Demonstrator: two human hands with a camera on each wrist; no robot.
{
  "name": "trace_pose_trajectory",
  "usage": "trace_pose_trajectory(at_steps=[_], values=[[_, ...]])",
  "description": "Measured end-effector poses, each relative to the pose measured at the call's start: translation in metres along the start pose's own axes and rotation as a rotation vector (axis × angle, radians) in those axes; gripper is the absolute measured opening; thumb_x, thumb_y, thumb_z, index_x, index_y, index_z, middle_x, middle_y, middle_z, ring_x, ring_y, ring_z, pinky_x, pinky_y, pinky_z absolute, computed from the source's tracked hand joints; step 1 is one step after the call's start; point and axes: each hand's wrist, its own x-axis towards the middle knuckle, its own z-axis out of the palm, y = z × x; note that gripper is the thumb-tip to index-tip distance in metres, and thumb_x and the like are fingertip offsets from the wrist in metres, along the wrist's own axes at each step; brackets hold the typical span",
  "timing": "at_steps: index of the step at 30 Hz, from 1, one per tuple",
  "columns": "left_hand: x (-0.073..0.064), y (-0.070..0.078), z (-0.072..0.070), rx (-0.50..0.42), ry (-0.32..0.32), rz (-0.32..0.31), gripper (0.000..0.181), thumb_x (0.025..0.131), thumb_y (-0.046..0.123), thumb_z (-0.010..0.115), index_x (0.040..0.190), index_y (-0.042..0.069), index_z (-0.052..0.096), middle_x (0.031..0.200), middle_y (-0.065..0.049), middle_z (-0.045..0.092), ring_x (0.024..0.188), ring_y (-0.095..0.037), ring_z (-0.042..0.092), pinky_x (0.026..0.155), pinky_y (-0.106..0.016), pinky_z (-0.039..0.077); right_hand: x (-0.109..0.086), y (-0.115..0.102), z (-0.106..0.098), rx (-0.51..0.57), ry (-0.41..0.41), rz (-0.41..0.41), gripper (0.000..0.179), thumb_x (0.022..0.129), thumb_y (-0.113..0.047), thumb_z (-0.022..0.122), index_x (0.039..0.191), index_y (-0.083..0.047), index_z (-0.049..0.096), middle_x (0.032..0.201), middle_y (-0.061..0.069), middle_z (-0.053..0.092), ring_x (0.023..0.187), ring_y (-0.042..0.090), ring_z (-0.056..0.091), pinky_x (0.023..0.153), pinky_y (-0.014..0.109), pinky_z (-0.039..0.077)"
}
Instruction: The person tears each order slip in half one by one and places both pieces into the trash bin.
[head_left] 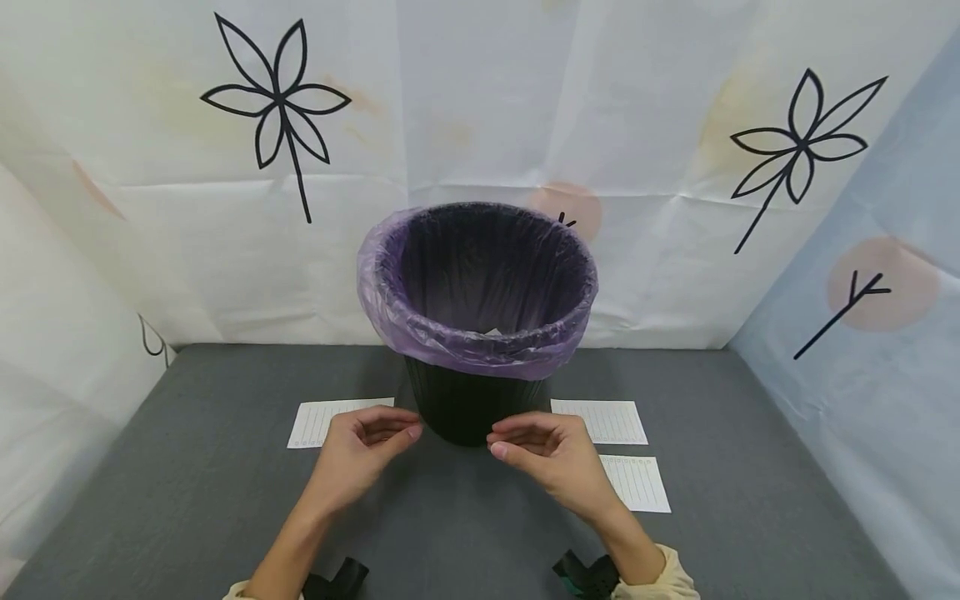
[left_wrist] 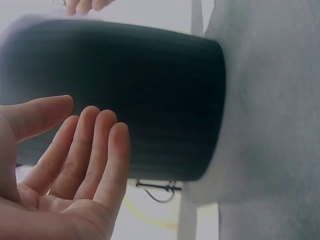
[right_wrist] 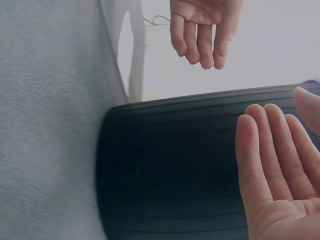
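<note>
A dark trash bin (head_left: pixel 472 400) stands upright on the grey table, lined with a purple plastic bag (head_left: pixel 480 354) folded over its rim. Something small and white (head_left: pixel 492 332) shows inside the bin. My left hand (head_left: pixel 365 446) hovers in front of the bin's lower left side, its fingers loosely bent and nothing between them. Opposite it, my right hand (head_left: pixel 547 450) is held near the lower right side, also without anything in it. In both wrist views the palms face the dark wall of the bin (left_wrist: pixel 160 100), and the fingers are relaxed. Whether any fingertip touches the bin I cannot tell.
One white lined card (head_left: pixel 318 423) lies left of the bin, partly behind my left hand. Two more lie to the right, an upper card (head_left: pixel 603 422) and a lower card (head_left: pixel 637 483). White printed cloth (head_left: pixel 480 100) hangs behind the grey table (head_left: pixel 187 467).
</note>
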Motion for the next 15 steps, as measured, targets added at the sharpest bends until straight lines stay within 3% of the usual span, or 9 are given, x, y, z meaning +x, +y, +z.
trace_pose_trajectory(at_steps=[11, 15], values=[[0.007, -0.021, -0.023, 0.045, 0.103, -0.073, 0.026, 0.089, 0.002, 0.077, 0.112, -0.007, 0.071, 0.103, -0.017, 0.074, 0.09, -0.014, 0.073, 0.08, -0.024, 0.057, 0.003, 0.028, 0.014, -0.009, -0.029, 0.054, 0.025, 0.089, 0.001, 0.075, 0.108, 0.017, 0.068, 0.102, 0.027, 0.073, 0.089, 0.017, 0.074, 0.078, 0.031, 0.06], [0.006, -0.027, -0.037, 0.104, 0.171, -0.116, 0.032, 0.09, 0.008, 0.078, 0.117, -0.008, 0.07, 0.106, -0.017, 0.074, 0.09, -0.009, 0.072, 0.077, -0.022, 0.056, 0.003, 0.039, 0.018, -0.016, -0.052, 0.056, 0.024, 0.09, 0.0, 0.075, 0.107, 0.016, 0.068, 0.1, 0.026, 0.073, 0.088, 0.015, 0.074, 0.077, 0.03, 0.06]])
